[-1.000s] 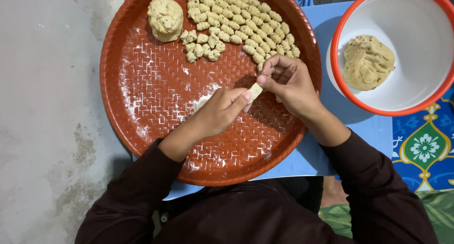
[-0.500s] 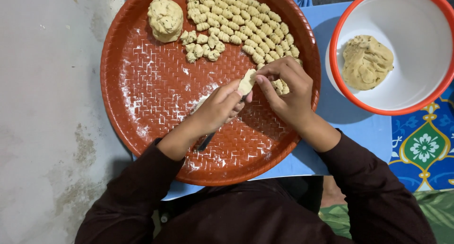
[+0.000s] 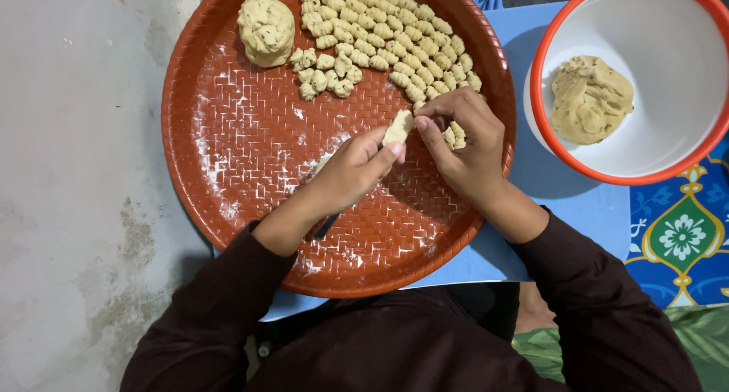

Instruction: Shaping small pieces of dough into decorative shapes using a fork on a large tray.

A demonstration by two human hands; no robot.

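A round red-brown tray (image 3: 250, 202) with a woven pattern lies in front of me. My left hand (image 3: 349, 175) pinches a small strip of pale dough (image 3: 397, 126) above the tray's middle. My right hand (image 3: 463, 145) meets it from the right, fingertips at the dough's top end. A dark handle pokes out under my left wrist; what it belongs to is hidden. Several small shaped dough pieces (image 3: 387, 39) lie in rows at the tray's far side, and a dough ball (image 3: 266, 29) sits at the far left.
A white bowl with a red rim (image 3: 653, 168) stands at the right and holds a lump of dough (image 3: 590, 99). A blue mat (image 3: 562, 187) lies under tray and bowl, with a patterned cloth (image 3: 680, 236) at the right. Grey concrete floor (image 3: 76, 172) spreads to the left.
Both hands have shifted slightly toward the far side of the tray with the dough strip. The strip now stands more upright between the fingertips.
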